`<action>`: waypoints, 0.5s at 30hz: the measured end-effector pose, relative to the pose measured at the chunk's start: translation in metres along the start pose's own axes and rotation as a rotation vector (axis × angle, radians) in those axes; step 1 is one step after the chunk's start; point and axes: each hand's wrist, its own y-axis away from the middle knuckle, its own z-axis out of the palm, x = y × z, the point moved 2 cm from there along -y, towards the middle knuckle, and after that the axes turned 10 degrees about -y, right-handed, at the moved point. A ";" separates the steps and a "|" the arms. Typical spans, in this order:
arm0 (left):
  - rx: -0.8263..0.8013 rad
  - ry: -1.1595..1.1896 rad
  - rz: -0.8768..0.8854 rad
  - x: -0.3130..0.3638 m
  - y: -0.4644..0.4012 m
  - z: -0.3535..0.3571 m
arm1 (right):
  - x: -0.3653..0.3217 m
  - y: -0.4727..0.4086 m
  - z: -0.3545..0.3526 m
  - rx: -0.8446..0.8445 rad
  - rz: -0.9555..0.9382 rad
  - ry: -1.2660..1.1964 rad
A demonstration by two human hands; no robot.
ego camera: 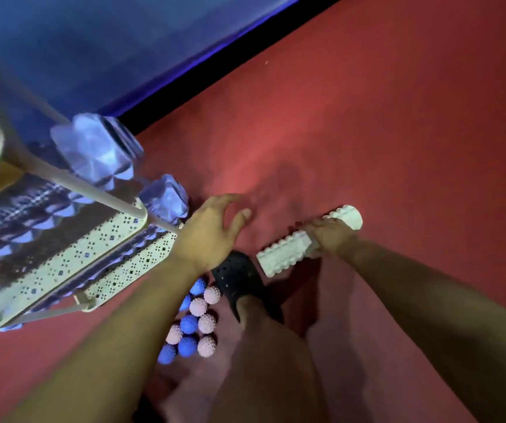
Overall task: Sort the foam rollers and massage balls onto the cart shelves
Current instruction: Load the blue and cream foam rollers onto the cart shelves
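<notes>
head view: right hand (329, 236) grips a white foam roller (294, 247) at right of centre, above the red floor (398, 117). left hand (212, 230) spread wide, holding nothing, beside the cart (71, 257) at left. blue rollers (93, 151) lie on its shelves. massage balls (196, 319) clustered low centre by a black shoe (239, 282).

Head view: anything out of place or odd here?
Yes. The massage balls, blue and pink, lie loose on the red floor beside the cart, not shelved. The right hand grips a white roller; the left hand holds nothing.
</notes>
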 end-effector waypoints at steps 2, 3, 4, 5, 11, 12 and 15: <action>-0.026 0.019 -0.026 -0.019 -0.004 0.014 | 0.010 -0.013 0.011 -0.014 0.002 0.021; -0.037 0.031 -0.043 -0.028 -0.006 0.019 | 0.013 -0.018 0.016 -0.023 0.001 0.041; -0.047 0.048 -0.057 -0.035 -0.007 0.024 | 0.015 -0.023 0.019 -0.035 0.006 0.058; -0.052 0.068 -0.072 -0.041 -0.008 0.028 | 0.015 -0.027 0.021 -0.041 0.014 0.074; -0.086 0.134 -0.128 -0.057 -0.012 0.049 | 0.010 -0.045 0.033 -0.069 0.006 0.132; -0.089 0.141 -0.130 -0.057 -0.012 0.049 | 0.010 -0.044 0.033 -0.070 0.000 0.138; -0.076 0.181 -0.143 -0.058 -0.005 0.044 | 0.005 -0.035 0.028 -0.015 0.014 0.079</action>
